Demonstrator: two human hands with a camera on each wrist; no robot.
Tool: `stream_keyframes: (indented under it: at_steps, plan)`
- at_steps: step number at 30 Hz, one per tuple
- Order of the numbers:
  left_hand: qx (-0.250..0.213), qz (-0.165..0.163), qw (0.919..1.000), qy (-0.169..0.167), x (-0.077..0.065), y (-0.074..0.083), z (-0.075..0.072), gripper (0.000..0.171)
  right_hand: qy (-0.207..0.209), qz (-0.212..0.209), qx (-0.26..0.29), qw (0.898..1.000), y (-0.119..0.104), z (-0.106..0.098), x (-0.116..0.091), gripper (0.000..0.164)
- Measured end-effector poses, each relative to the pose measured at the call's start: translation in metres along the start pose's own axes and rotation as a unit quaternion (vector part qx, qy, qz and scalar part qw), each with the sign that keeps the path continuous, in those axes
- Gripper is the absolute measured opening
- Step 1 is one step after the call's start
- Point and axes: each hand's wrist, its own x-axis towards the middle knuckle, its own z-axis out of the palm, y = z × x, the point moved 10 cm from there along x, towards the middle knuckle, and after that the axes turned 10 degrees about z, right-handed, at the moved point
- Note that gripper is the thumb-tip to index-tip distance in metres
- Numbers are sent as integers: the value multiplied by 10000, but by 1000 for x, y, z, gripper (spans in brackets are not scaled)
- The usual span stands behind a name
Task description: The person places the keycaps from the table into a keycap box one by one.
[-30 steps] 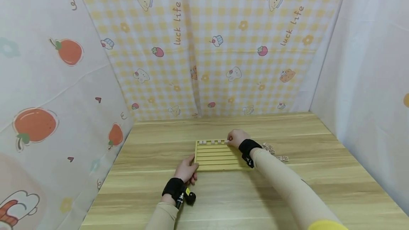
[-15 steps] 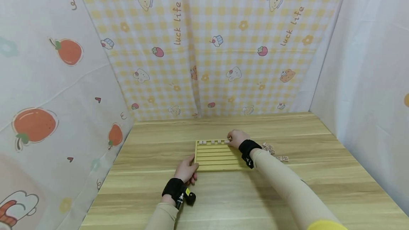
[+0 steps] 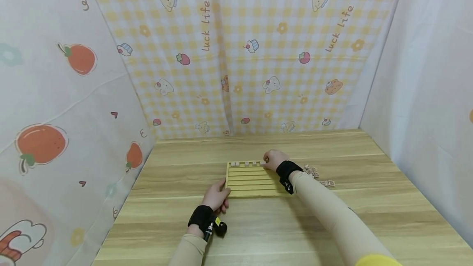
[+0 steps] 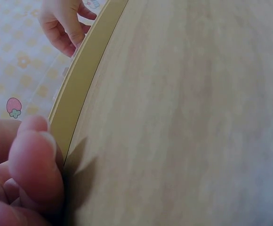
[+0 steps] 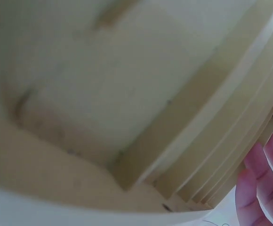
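A yellow ridged board [image 3: 251, 182] lies on the table, its rows running left to right. My left hand [image 3: 215, 197] grips its lower left corner; in the left wrist view curled fingers [image 4: 35, 165] press near the board's yellow side [image 4: 80, 80]. At the top row, my right hand [image 3: 275, 160] pinches a small light tile [image 3: 262, 163]. Several similar tiles [image 3: 235, 163] stand in that same row to the left. The right wrist view shows the ridges [image 5: 188, 136] close up, with right fingers [image 5: 263, 183] at the board's far edge. The right forearm hides the board's right end.
Loose tiles [image 3: 310, 170] lie in a small heap right of the board, with a short line of more tiles [image 3: 327, 183] just nearer. The wood-grain table [image 3: 177, 155] meets a checked cloth backdrop [image 3: 258, 97] behind, and white cloth hangs on both sides.
Both hands keep their places on the board, and the tiles stay where they were. The head view has shifted very slightly.
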Motion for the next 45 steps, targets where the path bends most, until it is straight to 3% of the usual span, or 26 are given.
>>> stream_keyframes:
  at_steps: [8,15,22,29,37,45]
  plan:
    - [-5,-27,10000,-6,1,0,1,61,-335,-117,153,9993,10,0,1,30]
    - [77,-23,10000,29,-1,4,1,61,-363,-86,208,9991,22,-1,2,34]
    - [116,6,9999,-23,1,4,5,62,-618,255,437,9968,32,-23,-14,33]
    - [115,-10,9999,-24,3,-3,1,63,-511,403,377,9972,68,-51,-24,26]
    - [121,-134,9998,63,0,-4,-2,63,-747,494,424,9951,110,-45,-43,18]
    - [84,-91,9999,29,0,0,0,63,-802,494,463,9945,113,-53,-64,19]
